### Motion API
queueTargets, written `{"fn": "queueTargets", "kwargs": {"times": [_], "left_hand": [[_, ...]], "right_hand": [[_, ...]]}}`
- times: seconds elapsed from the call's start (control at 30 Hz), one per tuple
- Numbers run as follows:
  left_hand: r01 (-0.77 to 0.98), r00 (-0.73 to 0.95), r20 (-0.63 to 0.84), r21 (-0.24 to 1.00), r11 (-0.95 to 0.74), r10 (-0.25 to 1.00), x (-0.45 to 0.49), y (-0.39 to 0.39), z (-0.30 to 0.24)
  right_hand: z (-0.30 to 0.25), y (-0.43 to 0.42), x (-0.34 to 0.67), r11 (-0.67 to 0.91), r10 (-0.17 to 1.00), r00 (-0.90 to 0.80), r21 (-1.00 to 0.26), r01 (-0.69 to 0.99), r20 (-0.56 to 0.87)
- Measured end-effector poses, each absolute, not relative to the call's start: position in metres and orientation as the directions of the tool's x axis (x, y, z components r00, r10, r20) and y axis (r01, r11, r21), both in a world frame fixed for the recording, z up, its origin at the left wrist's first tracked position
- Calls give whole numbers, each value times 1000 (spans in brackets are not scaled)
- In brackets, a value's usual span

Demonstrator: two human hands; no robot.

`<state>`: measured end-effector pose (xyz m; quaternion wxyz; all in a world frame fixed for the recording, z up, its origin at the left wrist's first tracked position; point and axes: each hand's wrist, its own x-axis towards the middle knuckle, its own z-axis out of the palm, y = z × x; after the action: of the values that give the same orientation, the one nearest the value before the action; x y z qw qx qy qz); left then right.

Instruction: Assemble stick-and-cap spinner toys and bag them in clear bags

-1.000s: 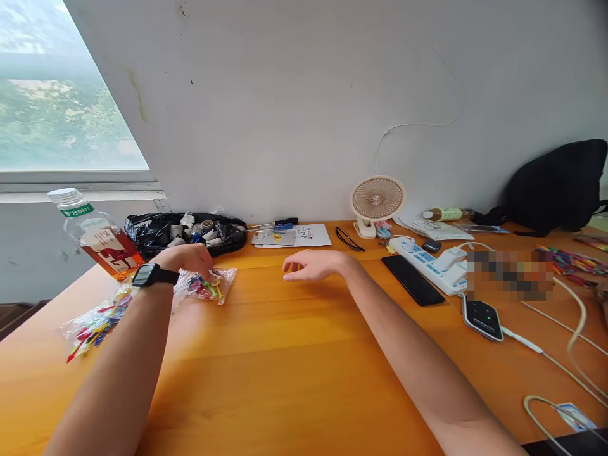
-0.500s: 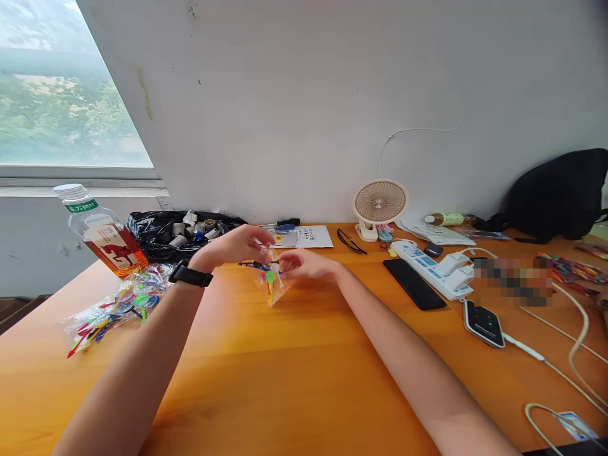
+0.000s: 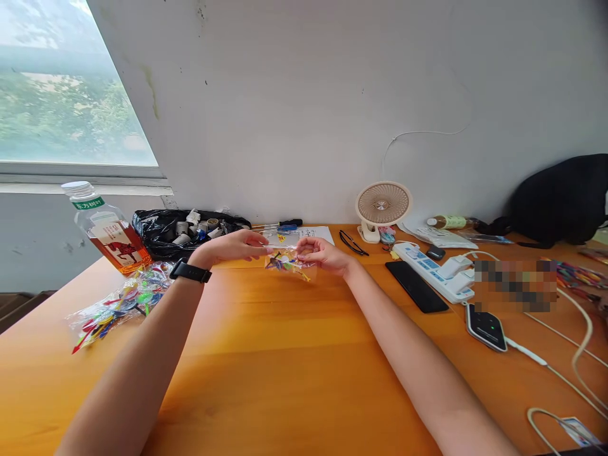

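Observation:
A small clear plastic bag (image 3: 287, 263) with colourful plastic parts inside hangs between my two hands, just above the table. My left hand (image 3: 237, 246), with a black watch (image 3: 190, 271) on the wrist, pinches the bag's upper left corner. At its upper right side, my right hand (image 3: 320, 254) is closed on the bag, thumb against fingers. The parts inside look yellow, blue, white and dark, too small to name. More clear bags of colourful plastic parts (image 3: 126, 304) lie on the table left of my left forearm.
A bottle of amber drink (image 3: 111, 234) and a black plastic bag (image 3: 152, 231) holding rolls stand at the back left. Screwdrivers (image 3: 285, 227), paper (image 3: 313, 234), glasses (image 3: 352, 243) and a fan (image 3: 382, 204) line the wall. Right are a phone (image 3: 415, 286), power strip (image 3: 427, 269) and cables.
The bag has swung from hanging pointed downward to being stretched sideways between my hands. My right hand has moved slightly right and up.

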<state>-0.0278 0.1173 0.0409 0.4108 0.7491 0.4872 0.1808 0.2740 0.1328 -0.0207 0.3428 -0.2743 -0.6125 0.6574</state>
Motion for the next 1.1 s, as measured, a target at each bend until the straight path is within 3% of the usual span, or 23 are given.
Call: {"fn": "queueTargets", "kwargs": {"times": [0.13, 0.23, 0.37, 0.57, 0.8, 0.93, 1.0, 1.1], "left_hand": [[560, 570, -137, 787, -260, 810, -25, 122, 32], [474, 593, 19, 800, -367, 805, -20, 122, 31], [385, 538, 142, 836, -392, 831, -5, 114, 39], [381, 494, 398, 701, -603, 773, 22, 100, 50], [366, 395, 579, 613, -700, 713, 37, 96, 46], [338, 354, 552, 677, -653, 755, 29, 108, 39], [283, 237, 553, 747, -601, 799, 21, 120, 34], [298, -155, 537, 826, -479, 829, 9, 139, 20]], "right_hand": [[-30, 138, 281, -65, 786, -615, -981, -183, 63], [-33, 140, 286, -90, 767, -641, -982, -168, 39], [-33, 141, 294, -89, 705, -709, -993, -72, -12], [-26, 140, 300, -27, 660, -751, -1000, 1, -18], [2, 132, 281, 174, 793, -592, -985, -7, 144], [11, 133, 272, 201, 890, -411, -979, -38, 199], [12, 135, 271, 211, 925, -320, -977, -19, 206], [8, 139, 273, 220, 959, -194, -974, 57, 205]]}}
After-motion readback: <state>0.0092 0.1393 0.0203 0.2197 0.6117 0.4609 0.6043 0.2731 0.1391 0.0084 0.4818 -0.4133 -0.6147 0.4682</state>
